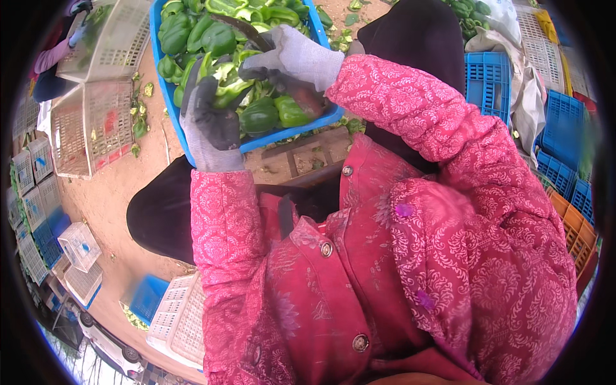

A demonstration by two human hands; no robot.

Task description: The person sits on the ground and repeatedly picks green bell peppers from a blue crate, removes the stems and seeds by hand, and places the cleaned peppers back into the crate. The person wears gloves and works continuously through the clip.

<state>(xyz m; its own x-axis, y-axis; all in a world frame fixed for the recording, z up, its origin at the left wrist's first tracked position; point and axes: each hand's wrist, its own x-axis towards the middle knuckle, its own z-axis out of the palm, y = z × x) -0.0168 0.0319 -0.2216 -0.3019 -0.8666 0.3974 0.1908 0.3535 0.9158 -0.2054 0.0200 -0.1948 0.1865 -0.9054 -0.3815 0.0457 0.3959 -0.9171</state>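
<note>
A blue plastic crate (166, 91) holds whole and cut green bell peppers (219, 38) before me. My left hand (209, 118), in a grey glove with a dark coated palm, is closed around a cut green bell pepper (233, 91) whose pale inside shows. Just right of it, my gloved right hand (293, 60) grips a knife (245, 30). The dark, curved blade points toward the upper left, above the peppers; the handle is mostly hidden in the glove. Two whole-looking green peppers (259, 116) lie by the crate's near rim. A blurred reddish-brown thing under my right wrist cannot be made out.
Pepper scraps (139, 125) litter the dirt ground. White mesh crates (91, 127) stand at left, near another person's sleeve (52, 58). Blue crates (488, 82) and an orange crate (572, 226) line the right side. A white car (108, 344) is at lower left.
</note>
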